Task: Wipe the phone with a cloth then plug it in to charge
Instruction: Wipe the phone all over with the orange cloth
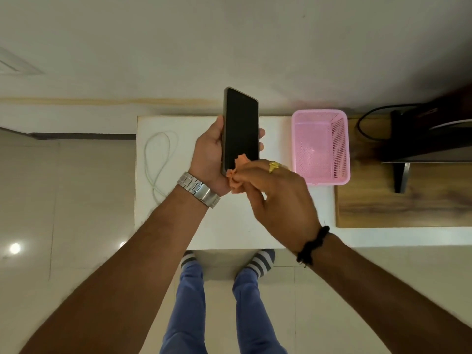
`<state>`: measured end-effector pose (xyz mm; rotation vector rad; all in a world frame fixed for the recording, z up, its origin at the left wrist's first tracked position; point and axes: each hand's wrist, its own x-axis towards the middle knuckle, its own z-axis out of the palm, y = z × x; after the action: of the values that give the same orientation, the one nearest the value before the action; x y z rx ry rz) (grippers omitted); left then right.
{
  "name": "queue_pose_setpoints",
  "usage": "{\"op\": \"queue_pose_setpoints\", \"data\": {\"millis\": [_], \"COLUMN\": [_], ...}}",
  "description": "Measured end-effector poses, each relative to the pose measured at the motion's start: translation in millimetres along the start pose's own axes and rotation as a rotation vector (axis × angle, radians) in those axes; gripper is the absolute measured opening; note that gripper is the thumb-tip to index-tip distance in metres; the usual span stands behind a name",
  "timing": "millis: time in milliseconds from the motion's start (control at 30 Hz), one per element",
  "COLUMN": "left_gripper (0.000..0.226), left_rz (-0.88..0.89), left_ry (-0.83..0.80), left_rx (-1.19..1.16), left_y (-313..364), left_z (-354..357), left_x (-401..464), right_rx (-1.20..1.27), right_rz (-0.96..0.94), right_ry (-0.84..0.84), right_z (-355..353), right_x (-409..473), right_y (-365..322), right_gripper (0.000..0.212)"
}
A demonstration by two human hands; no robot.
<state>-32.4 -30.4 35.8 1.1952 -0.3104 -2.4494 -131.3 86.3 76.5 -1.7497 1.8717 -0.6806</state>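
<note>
A black phone (240, 126) with a dark screen stands upright above the white table, held by its lower half in my left hand (208, 155). My right hand (277, 194) pinches a small bunched orange cloth (236, 175) and presses it against the bottom edge of the screen. Much of the cloth is hidden inside the fingers. A pale charging cable (159, 159) lies looped on the left part of the table, apart from both hands.
The white table (229, 226) stands against the wall. A pink mesh basket (320, 146) sits at its right end. Beyond it a wooden board (408, 205) carries a dark device with a black cord (365, 123). Tiled floor lies left.
</note>
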Motion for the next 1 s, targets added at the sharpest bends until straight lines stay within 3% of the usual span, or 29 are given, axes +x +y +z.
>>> {"op": "queue_pose_setpoints", "data": {"millis": [167, 333, 467, 600, 800, 867, 1000], "left_gripper": [0.068, 0.069, 0.067, 0.066, 0.055, 0.055, 0.062], "left_rz": [0.034, 0.019, 0.068, 0.010, 0.009, -0.001, -0.039], "left_ry": [-0.068, -0.069, -0.105, -0.109, -0.154, -0.133, -0.127], "left_rx": [-0.012, 0.004, -0.025, -0.041, -0.035, -0.090, -0.046], "left_y": [-0.2, -1.4, -0.6, -13.3, -25.0, -19.1, -20.6], "left_z": [2.5, 1.0, -4.1, -1.7, -6.3, -10.0, -17.5], "left_x": [0.2, 1.5, 2.4, 6.1, 8.9, 10.3, 11.0], "right_rx": [-0.002, -0.020, -0.027, -0.067, -0.089, -0.088, -0.186], "right_rz": [0.074, -0.023, 0.064, -0.044, 0.174, 0.060, -0.069], "right_ry": [0.098, 0.027, 0.074, 0.072, 0.205, 0.166, -0.071], "right_z": [-6.4, 0.5, -7.7, -4.3, -35.8, -23.5, -20.5], "right_x": [2.3, 8.5, -2.2, 12.4, 70.4, 50.3, 22.4], "right_y": [4.0, -7.0, 7.3, -5.5, 27.3, 9.4, -5.1], "right_gripper": [0.014, 0.019, 0.017, 0.015, 0.023, 0.020, 0.017]}}
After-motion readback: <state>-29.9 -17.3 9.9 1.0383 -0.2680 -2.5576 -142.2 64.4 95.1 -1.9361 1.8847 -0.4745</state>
